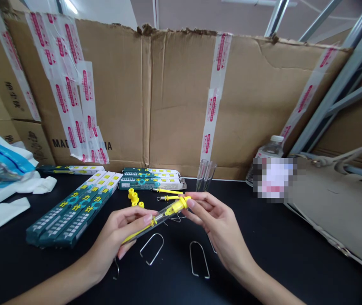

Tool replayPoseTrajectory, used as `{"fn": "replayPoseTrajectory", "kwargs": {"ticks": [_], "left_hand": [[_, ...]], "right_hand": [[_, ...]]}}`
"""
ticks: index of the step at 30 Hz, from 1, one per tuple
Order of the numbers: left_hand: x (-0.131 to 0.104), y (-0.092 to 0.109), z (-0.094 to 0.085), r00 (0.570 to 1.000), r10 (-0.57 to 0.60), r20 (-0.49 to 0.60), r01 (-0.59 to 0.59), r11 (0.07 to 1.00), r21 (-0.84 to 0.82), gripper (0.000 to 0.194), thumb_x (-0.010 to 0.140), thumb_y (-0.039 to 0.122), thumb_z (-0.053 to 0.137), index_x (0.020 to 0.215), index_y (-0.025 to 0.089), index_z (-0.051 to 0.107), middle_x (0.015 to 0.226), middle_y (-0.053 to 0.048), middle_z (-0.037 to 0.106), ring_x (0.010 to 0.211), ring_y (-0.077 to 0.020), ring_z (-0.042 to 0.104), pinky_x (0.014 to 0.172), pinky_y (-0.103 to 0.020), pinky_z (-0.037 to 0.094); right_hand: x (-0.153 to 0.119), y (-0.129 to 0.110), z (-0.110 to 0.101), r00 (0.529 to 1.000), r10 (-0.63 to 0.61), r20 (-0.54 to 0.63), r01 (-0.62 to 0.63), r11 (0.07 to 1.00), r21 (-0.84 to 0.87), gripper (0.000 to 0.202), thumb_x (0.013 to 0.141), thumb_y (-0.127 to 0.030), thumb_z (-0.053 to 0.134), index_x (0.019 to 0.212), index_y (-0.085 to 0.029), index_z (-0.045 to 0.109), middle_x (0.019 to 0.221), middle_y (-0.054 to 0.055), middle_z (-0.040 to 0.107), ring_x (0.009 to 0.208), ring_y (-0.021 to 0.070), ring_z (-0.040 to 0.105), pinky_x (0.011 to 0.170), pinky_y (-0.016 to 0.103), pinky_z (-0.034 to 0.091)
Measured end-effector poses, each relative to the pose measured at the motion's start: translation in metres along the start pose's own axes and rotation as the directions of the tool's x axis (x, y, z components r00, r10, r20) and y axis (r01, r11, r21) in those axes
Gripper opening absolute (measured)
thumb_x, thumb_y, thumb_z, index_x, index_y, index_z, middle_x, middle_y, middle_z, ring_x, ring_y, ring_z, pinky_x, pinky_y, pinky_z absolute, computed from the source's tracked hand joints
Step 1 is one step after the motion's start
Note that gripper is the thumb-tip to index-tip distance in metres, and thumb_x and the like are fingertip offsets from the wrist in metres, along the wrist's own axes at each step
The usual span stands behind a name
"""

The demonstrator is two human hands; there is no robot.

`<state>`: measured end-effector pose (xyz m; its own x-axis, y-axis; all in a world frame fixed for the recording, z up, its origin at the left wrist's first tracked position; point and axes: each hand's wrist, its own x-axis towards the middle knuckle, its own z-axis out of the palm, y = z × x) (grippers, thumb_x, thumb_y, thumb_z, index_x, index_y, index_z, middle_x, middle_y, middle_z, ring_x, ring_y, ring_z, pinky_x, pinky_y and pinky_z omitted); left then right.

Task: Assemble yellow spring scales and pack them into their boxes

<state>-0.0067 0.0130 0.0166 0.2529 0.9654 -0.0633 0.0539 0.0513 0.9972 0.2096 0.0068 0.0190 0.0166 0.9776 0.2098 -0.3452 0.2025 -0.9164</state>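
Gripping a clear plastic tube with a yellow inner part [164, 215] above the black tabletop [279, 245], your left hand [120, 237] closes around its lower end while your right hand [214, 220] pinches the yellow cap; bent wire clips [200, 259] lie below, and teal-and-yellow flat boxes [73, 209] lie left.

Head-worn view, down over table [295, 254]

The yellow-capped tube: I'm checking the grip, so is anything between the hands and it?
Nothing visible. The left hand holds the tube directly, and the right hand pinches its yellow cap. The wire clips lie below on the table.
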Motion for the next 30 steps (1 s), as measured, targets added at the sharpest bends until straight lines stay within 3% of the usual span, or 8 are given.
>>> {"fn": "replayPoseTrajectory", "kwargs": {"ticks": [12, 19, 24, 30], "left_hand": [[-0.002, 0.001, 0.005, 0.998, 0.007, -0.065, -0.005, 1.0, 0.026, 0.041, 0.074, 0.052, 0.075, 0.089, 0.014, 0.073, 0.064, 0.001, 0.061, 0.033, 0.0006, 0.026, 0.034, -0.018, 0.011], [-0.006, 0.0, 0.008, 0.994, 0.027, -0.108, -0.026, 1.0, 0.01, 0.04, 0.072, 0.052, 0.076, 0.087, 0.014, 0.074, 0.059, 0.001, 0.06, 0.033, -0.0005, 0.026, 0.033, -0.019, 0.013], [-0.007, -0.001, 0.009, 0.995, 0.043, -0.089, -0.044, 0.999, -0.009, 0.039, 0.073, 0.051, 0.076, 0.087, 0.015, 0.073, 0.053, 0.004, 0.054, 0.033, -0.0007, 0.026, 0.033, -0.017, 0.014], [-0.005, -0.003, 0.008, 0.994, 0.073, -0.086, -0.072, 0.997, 0.013, 0.039, 0.076, 0.051, 0.074, 0.087, 0.014, 0.072, 0.06, 0.002, 0.059, 0.034, -0.0005, 0.026, 0.032, -0.017, 0.015]], "right_hand": [[-0.003, 0.011, 0.005, 0.997, 0.078, -0.024, -0.075, 0.992, 0.101, 0.035, 0.074, -0.033, 0.085, 0.104, -0.02, 0.072, 0.096, 0.005, 0.078, 0.095, 0.0208, 0.073, 0.093, 0.034, 0.057], [-0.006, 0.01, 0.008, 0.997, 0.069, -0.041, -0.063, 0.989, 0.136, 0.038, 0.072, -0.034, 0.086, 0.105, -0.019, 0.073, 0.103, 0.008, 0.077, 0.102, 0.027, 0.072, 0.095, 0.043, 0.057], [-0.007, 0.012, 0.009, 0.997, 0.053, -0.058, -0.045, 0.988, 0.146, 0.04, 0.07, -0.031, 0.087, 0.107, -0.022, 0.073, 0.105, 0.008, 0.077, 0.099, 0.025, 0.073, 0.09, 0.038, 0.059], [-0.006, 0.011, 0.01, 0.993, 0.082, -0.085, -0.068, 0.986, 0.151, 0.029, 0.066, -0.028, 0.09, 0.086, -0.019, 0.071, 0.091, 0.005, 0.079, 0.089, 0.0198, 0.075, 0.082, 0.027, 0.06]]}}
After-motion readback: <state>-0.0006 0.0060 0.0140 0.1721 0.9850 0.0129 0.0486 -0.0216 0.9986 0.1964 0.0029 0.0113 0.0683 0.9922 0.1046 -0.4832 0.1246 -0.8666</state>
